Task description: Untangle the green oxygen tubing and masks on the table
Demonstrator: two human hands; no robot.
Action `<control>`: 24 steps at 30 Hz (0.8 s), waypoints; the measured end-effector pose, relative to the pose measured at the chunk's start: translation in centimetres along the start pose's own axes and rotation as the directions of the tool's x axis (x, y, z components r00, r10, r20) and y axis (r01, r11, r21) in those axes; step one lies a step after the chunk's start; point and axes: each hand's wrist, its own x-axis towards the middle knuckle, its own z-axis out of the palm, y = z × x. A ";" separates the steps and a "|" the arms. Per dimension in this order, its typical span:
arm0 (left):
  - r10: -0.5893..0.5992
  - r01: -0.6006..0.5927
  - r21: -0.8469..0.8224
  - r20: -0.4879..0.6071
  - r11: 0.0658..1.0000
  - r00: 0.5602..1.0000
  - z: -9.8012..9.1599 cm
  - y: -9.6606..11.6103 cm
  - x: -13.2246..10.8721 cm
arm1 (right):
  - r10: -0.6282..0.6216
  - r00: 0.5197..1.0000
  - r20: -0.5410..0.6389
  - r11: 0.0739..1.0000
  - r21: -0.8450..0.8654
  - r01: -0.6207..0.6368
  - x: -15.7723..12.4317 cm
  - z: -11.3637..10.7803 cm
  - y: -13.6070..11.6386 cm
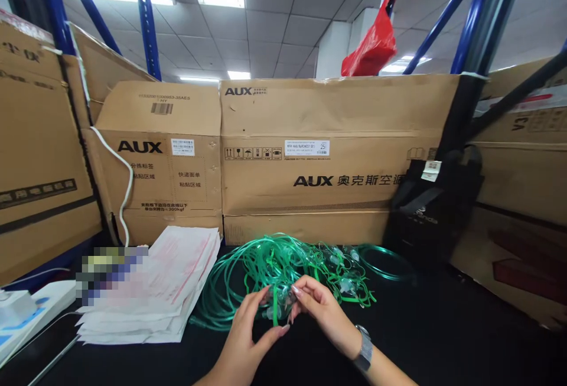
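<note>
Fingers (256, 303) of the left hand (245, 339) and right hand (322, 310) pinch a small clear mask (280, 302) between them, low over the black surface (443, 339). It is at the near edge of a pile of green tubes (266, 262). White packets (168, 282) lie stacked to the left.

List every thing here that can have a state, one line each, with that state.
Mask, held by both hands.
Left hand, pinching the mask.
Right hand, pinching the mask.
Tubing, coiled in a tangled pile.
Pouches, stacked flat.
AUX box, shut.
Red bag, hanging.
</note>
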 end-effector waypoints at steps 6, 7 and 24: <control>0.006 -0.005 0.047 -0.026 0.999 1.000 -0.7 0.3 0.5 | 0.023 0.993 0.118 0.999 -0.046 -0.018 -0.5 0.2 -0.1; 0.013 -0.013 0.036 -0.009 0.999 1.000 -0.9 0.3 0.5 | 0.021 0.992 0.124 0.998 -0.061 -0.014 -0.6 0.2 -0.1; 0.252 -0.149 0.523 -0.132 0.839 0.959 -1.2 0.9 -0.3 | 0.040 0.996 0.082 0.999 -0.007 -0.039 -0.8 2.2 1.7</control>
